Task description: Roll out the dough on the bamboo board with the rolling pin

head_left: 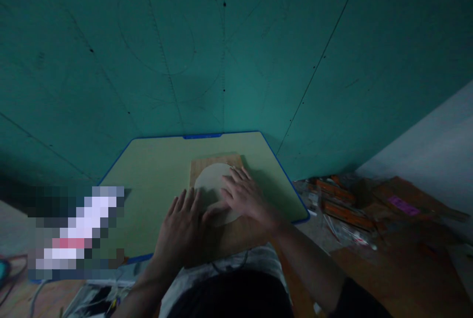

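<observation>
A pale, round, flat sheet point(212, 180) that looks like rolled-out dough lies on a wooden board point(236, 236). Over its right part rests my right hand point(244, 194), fingers spread towards the far edge and thumb stretched across the sheet. My left hand point(184, 219) is at the left edge of the sheet and board, its fingers extended and pointing away from me. Neither hand has anything gripped. The near left part of the sheet and some of the board are hidden under my hands.
Beneath the board is a pale table top point(155, 175) with a blue rim, close against a green wall point(221, 61). A blurred-out object point(84, 224) sits on its left side. Orange packages point(347, 214) and flattened cardboard point(399, 194) lie on the floor to the right.
</observation>
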The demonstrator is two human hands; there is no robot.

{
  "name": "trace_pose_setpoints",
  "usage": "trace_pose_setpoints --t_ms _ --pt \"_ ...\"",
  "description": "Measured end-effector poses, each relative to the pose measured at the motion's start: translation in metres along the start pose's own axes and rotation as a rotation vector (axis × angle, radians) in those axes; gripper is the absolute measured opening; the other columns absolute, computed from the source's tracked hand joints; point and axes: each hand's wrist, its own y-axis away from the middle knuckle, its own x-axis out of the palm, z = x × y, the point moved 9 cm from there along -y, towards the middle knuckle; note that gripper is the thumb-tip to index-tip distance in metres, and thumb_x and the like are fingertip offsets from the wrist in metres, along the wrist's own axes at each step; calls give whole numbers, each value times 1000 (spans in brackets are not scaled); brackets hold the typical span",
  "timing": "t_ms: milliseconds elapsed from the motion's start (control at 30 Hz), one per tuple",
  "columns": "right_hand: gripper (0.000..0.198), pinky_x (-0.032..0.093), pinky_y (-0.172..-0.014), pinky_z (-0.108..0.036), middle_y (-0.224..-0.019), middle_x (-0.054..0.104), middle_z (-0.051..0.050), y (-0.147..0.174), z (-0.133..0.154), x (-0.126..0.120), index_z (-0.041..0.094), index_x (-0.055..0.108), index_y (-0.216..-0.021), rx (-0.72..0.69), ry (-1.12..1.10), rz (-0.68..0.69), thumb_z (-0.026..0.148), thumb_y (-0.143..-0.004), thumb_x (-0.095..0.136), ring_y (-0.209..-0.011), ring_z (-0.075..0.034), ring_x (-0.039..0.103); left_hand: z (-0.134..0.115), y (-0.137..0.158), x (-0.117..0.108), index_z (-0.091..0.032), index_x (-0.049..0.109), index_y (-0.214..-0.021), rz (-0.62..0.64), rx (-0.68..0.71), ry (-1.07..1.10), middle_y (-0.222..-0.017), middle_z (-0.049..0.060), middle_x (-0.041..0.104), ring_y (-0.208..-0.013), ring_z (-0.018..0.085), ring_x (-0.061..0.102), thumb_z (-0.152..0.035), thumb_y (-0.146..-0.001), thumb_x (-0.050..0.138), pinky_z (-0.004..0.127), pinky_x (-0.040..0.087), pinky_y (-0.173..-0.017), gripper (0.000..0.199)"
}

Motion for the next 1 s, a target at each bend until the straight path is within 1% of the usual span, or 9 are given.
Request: trace_pose_setpoints --t_ms 167,267,333,433,567,667,733,900,1000 --pt "53 31 -122 -47 -158 43 -15 87 18 -4 12 45 -150 -51 -7 -2 38 -104 44 -149 -27 34 -45 58 -36 0 39 -149 -100 208 -56 -141 25 58 -131 37 56 -47 -101 35 50 48 -102 67" --pt "56 32 -122 -47 -162 37 -14 105 18 -4 12 39 -154 -103 -3 3 37 -104 44 -152 -26 29 -49 61 -39 0 38 -150 -91 249 -49 -144 25 56 -132 37 55 -49 -101 36 49 48 -102 70" --pt "54 31 -122 -48 -159 42 -16 90 10 -1 11 45 -150 -120 -7 19 39 -104 44 -150 -27 33 -40 45 -30 -1 43 -146 -76 213 -29 -143 25 57 -131 36 56 -48 -102 35 49 47 -103 65" --pt "48 30 -121 -51 -151 52 -18 37 -12 -1 12 56 -141 -69 4 -14 39 -102 46 -144 -30 42 -14 0 -8 -5 52 -138 -51 104 10 -137 23 63 -130 37 57 -49 -104 32 52 48 -104 60" --pt "33 43 -109 -45 -132 65 -16 -43 -46 -8 15 68 -122 79 26 -50 30 -101 48 -126 -28 57 34 -77 28 -13 63 -128 96 -113 124 -132 19 66 -128 35 59 -43 -104 35 51 50 -103 47" --pt "32 48 -102 -45 -120 69 -17 -67 -56 -12 13 72 -109 133 36 -63 24 -103 42 -113 -28 63 49 -105 35 -12 65 -122 113 -174 139 -133 21 64 -127 33 60 -37 -105 33 48 51 -101 44" --pt "33 46 -105 -45 -125 67 -17 -53 -52 -12 13 71 -112 128 29 -69 25 -103 42 -117 -28 61 42 -95 33 -12 63 -126 115 -147 136 -136 20 63 -131 31 57 -37 -105 33 47 50 -104 44" --pt "44 38 -116 -49 -145 57 -17 33 -21 -4 13 59 -137 28 -5 -77 36 -103 45 -136 -30 49 -2 -29 12 -21 55 -140 34 63 104 -147 10 57 -140 33 47 -50 -104 35 53 42 -112 50" --pt "53 36 -117 -52 -150 53 -18 45 -17 4 14 53 -145 -38 -7 -21 45 -101 49 -141 -32 46 1 -42 20 -19 53 -144 36 40 84 -153 14 51 -144 36 42 -54 -102 38 56 39 -113 56"
